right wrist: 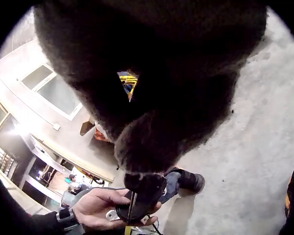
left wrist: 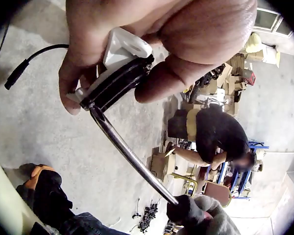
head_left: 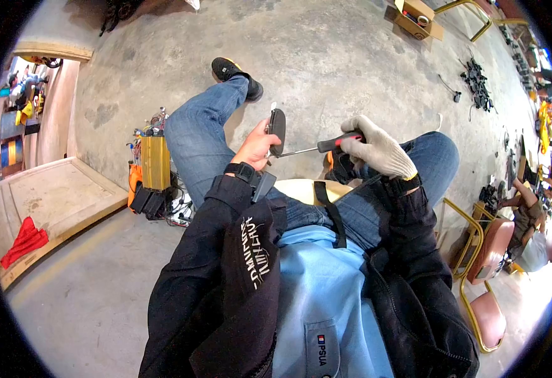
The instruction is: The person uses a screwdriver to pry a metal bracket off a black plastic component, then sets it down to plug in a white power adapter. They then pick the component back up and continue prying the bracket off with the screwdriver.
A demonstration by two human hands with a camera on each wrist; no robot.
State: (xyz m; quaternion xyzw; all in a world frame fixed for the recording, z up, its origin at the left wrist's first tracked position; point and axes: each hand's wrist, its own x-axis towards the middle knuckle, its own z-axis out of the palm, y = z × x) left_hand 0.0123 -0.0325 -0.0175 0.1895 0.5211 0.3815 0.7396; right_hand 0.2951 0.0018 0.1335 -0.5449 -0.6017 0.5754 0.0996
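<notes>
My bare left hand (head_left: 255,146) (left wrist: 157,39) grips a black oval part (head_left: 277,131) (left wrist: 118,82) with white tabs (left wrist: 125,48), its thumb and fingers on either side. A gloved right hand (head_left: 376,148) (right wrist: 157,98) holds a screwdriver by its red and black handle (head_left: 334,143). The metal shaft (head_left: 298,152) (left wrist: 130,155) runs across to the part, and its tip meets the part's edge in the left wrist view. In the right wrist view the glove is dark and covers most of the handle.
Beside the left leg stands a gold metal box (head_left: 156,162) with wires. A low wooden board (head_left: 68,195) bears a red cloth (head_left: 25,242). Black cable parts (head_left: 476,85) and a cardboard box (head_left: 416,19) are on the floor. Another person (head_left: 531,239) sits at the right, near chairs (head_left: 491,252).
</notes>
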